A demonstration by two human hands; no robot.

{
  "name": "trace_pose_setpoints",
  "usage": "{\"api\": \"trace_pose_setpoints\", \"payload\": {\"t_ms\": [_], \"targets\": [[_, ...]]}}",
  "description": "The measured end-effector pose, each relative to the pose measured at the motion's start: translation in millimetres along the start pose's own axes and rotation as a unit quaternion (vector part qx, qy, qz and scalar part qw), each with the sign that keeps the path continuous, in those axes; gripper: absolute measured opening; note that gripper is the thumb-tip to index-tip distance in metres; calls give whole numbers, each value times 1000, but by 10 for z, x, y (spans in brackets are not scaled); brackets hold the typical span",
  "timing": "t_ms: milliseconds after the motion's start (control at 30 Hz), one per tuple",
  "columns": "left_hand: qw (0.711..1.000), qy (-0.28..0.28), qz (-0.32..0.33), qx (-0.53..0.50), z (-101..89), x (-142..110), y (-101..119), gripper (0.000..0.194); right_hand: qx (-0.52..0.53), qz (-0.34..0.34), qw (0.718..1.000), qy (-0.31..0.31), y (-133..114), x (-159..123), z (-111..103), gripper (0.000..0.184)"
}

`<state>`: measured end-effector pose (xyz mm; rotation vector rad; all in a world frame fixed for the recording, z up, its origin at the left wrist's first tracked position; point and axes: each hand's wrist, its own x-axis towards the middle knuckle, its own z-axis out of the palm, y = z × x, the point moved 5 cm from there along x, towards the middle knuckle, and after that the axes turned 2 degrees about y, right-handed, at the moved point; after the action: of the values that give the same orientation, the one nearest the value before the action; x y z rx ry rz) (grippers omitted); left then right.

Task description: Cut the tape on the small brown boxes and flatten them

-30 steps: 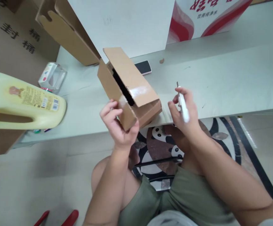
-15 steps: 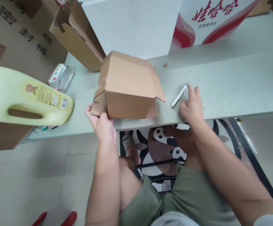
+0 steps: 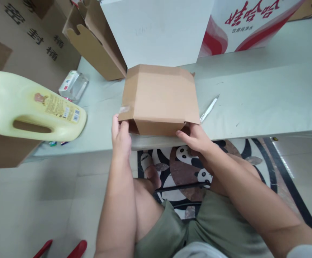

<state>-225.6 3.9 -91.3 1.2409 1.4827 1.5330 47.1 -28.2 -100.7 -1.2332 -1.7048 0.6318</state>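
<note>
Pale counter, cardboard box at its near edge, long axis left-right between both hands. Left hand pinches its left flap; right hand grips its right flap. White pen slants away just right of it, nearer the right hand.

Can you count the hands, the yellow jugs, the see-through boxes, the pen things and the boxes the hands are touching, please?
Hands: 2 (left hand, right hand)
Yellow jug: 1
See-through box: 1
White pen-like thing: 1
Touched cardboard box: 1
Total: 6
</note>
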Motion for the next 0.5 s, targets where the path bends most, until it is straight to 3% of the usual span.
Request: {"api": "trace_pose_setpoints", "payload": {"t_ms": [167,300,400,500], "targets": [[998,-67,20,-6,109,9,-47,34,-12,101,993,53,140,-31,-70,48],[995,-95,-13,7,164,2,-15,44,-30,120,980,158,165,-49,-235,63],[996,-83,-20,37,174,-26,75,56,-23,134,974,180,153,-63,-288,60],[998,-30,-22,56,120,-26,141,59,-15,136,974,183,108,-63,-313,53]]}}
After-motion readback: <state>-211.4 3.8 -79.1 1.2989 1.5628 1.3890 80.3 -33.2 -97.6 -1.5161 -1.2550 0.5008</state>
